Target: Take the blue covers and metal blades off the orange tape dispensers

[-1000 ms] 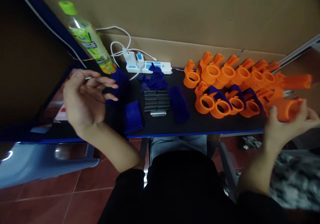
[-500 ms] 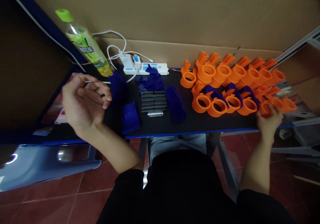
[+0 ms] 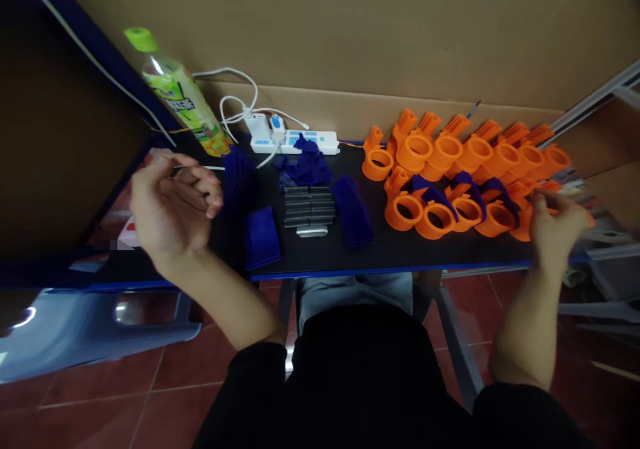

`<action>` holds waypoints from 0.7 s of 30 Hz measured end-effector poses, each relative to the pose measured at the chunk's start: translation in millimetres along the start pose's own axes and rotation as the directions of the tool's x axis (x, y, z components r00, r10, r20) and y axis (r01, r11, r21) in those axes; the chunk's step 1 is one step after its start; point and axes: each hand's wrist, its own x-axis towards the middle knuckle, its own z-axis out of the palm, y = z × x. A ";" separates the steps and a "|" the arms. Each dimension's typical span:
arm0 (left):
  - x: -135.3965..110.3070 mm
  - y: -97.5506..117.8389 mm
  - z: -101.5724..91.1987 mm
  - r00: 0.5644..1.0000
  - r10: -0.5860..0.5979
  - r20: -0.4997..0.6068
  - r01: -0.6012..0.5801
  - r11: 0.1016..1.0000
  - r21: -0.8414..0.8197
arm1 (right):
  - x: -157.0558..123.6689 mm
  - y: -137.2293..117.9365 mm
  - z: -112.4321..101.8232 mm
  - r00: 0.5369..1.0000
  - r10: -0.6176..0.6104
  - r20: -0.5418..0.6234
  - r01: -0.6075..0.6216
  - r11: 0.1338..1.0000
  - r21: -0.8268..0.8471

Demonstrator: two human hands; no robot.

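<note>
My left hand [image 3: 175,209] is raised at the left, palm turned up, its fingers loosely bent and apart with nothing in them. Close beside it stands a stack of dark blue pieces [image 3: 239,179]. On the right, my right hand [image 3: 557,232] is over the end of the front row of orange ring holders [image 3: 435,219], its thumb bent toward them. Its other fingers are mostly hidden, and I cannot tell if it grips one. Blue bands [image 3: 463,185] lie across several front-row holders. Behind them runs another row of orange ring holders [image 3: 477,152].
Dark grey bars [image 3: 310,205] lie mid-table with a small silvery piece [image 3: 312,231] in front. Around them are flat blue pieces [image 3: 263,237], a blue stack [image 3: 353,212] and a loose blue pile [image 3: 306,162]. Behind are a power strip [image 3: 317,142], white cables and a drink bottle [image 3: 187,102].
My right hand has shifted to the right across the end holders, covering more of the last rings. My left hand has hardly moved. The view has tilted slightly.
</note>
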 end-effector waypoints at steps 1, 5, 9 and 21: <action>0.3 0.1 -0.3 1.000 -0.007 -0.026 0.007 1.000 -0.009 | 6.9 -9.2 -1.8 0.997 0.028 0.077 -0.024 0.998 -0.060; 1.1 1.3 -1.7 0.995 -0.003 -0.096 -0.002 0.998 -0.056 | 27.0 -38.1 3.9 0.925 0.162 0.343 -0.026 0.929 -0.369; 1.3 2.0 -2.0 0.996 -0.009 -0.086 0.005 0.999 -0.049 | 34.0 -44.9 16.5 0.940 0.230 0.253 -0.106 0.899 -0.424; -0.1 -2.5 2.8 0.998 -0.052 -0.023 0.051 0.999 -0.016 | 36.3 -112.9 -26.8 0.950 -0.224 -0.218 0.122 0.908 -0.401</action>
